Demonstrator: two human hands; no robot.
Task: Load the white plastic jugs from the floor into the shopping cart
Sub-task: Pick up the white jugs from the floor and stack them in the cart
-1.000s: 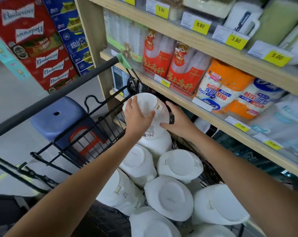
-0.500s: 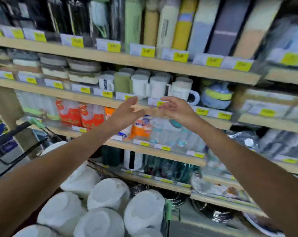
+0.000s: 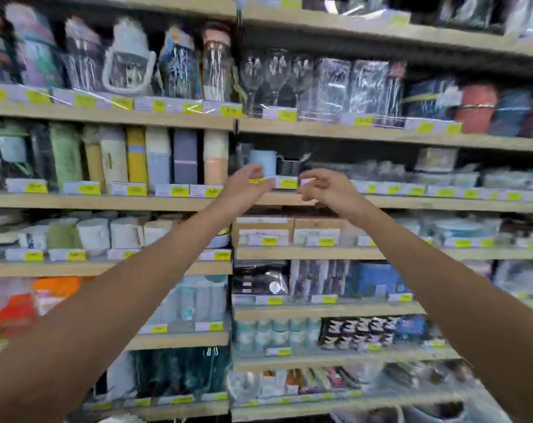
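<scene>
My left hand (image 3: pixel 246 187) and my right hand (image 3: pixel 326 187) are stretched out in front of me at mid-height, a small gap between them. Both hold nothing, and their fingers are loosely curled. Behind them is a wall of store shelves. No white jug and no part of the shopping cart shows in this blurred view.
Wooden shelves (image 3: pixel 106 203) fill the whole view, with yellow price tags along their edges. They carry boxed bottles, wine glasses (image 3: pixel 274 77), white mugs (image 3: pixel 94 236) and wrapped packs. A shelf upright (image 3: pixel 233 270) runs down the middle.
Both hands let go of the white jug they were setting among the others in the cart. My view swung up and right, so the cart and jugs have left the frame.
</scene>
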